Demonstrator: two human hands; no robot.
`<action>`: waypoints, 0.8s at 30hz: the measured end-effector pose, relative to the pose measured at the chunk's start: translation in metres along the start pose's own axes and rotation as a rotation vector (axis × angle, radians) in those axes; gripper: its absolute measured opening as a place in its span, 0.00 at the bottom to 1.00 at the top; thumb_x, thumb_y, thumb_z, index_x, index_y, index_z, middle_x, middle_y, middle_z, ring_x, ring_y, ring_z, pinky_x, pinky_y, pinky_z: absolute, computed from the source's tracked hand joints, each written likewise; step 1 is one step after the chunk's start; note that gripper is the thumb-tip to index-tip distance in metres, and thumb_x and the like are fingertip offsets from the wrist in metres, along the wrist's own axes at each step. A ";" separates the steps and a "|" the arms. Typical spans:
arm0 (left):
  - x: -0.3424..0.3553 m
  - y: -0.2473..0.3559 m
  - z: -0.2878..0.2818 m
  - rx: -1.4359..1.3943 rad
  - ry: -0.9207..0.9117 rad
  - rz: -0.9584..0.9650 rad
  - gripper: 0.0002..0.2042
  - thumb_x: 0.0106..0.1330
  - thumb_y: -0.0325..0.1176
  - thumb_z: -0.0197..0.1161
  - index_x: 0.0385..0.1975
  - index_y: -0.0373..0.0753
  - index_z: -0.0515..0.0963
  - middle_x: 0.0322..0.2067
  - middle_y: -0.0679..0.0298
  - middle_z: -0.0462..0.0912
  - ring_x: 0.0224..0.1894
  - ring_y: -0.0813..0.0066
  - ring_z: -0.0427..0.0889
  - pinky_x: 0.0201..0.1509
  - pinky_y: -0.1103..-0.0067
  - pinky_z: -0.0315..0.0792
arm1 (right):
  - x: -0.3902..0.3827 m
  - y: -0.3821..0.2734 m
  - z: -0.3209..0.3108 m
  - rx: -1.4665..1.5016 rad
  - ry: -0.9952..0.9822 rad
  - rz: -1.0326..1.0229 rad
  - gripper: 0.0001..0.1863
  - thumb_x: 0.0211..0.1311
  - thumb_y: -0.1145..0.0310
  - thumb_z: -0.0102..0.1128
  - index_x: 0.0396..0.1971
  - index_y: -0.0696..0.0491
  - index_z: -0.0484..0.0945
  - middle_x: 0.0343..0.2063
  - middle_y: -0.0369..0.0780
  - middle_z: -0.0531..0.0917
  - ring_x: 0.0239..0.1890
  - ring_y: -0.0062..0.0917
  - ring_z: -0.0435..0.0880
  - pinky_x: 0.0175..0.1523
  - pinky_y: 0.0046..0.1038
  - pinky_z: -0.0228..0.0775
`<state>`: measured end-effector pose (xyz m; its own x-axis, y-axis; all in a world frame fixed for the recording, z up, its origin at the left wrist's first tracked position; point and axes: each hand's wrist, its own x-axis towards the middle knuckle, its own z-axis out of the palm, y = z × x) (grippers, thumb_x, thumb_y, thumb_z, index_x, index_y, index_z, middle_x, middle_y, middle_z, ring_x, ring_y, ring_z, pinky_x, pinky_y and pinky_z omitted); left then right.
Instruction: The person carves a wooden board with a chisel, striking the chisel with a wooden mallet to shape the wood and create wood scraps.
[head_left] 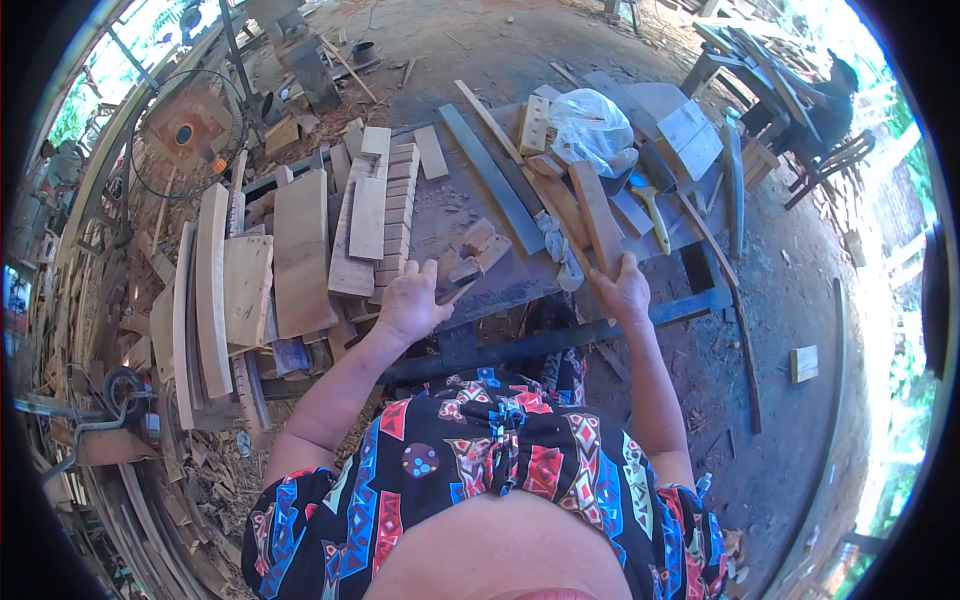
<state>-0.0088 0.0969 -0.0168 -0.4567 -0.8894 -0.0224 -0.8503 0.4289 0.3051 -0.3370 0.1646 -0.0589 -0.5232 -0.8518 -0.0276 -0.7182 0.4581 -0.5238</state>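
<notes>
The right hand [622,292] is grasping the near end of a brown wooden bar [597,215], fingers wrapping around it, while the left hand [408,305] is hovering or resting at the near edge of the worktable [450,210] with its fingers partly curling — whether it is gripping anything, I cannot tell. The bar is pointing away from the person over the right half of the table, its far end lying near a clear plastic bag [592,125]. Just beyond the left hand, a small notched wooden piece [480,248] is lying on the tabletop.

Left of that, a row of small wooden blocks [398,205] is running away from the person, with a pale board [367,218] lying beside it. A long grey-blue strip [490,180] is slanting across the middle of the table, and a crumpled greyish cloth [560,250] is lying between its near end and the right hand. To the right of the bar, a brush [659,225] is showing its yellowish handle. Farther off — at the upper right — another person [832,95] is staying beside a second, wood-laden table [745,65].
</notes>
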 end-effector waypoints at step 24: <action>0.037 0.006 -0.079 -1.513 0.469 0.159 0.09 0.55 0.25 0.64 0.36 0.34 0.75 0.18 0.70 0.74 0.17 0.85 0.71 0.17 0.86 0.66 | 0.003 0.014 0.005 0.686 0.113 0.026 0.14 0.48 0.66 0.66 0.29 0.57 0.71 0.20 0.36 0.76 0.22 0.25 0.75 0.26 0.26 0.63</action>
<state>-0.0097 0.0539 0.0598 -0.1505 -0.9434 0.2956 0.3595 0.2263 0.9053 -0.3464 0.1671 -0.0710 -0.6079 -0.7937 0.0216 -0.2716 0.1822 -0.9450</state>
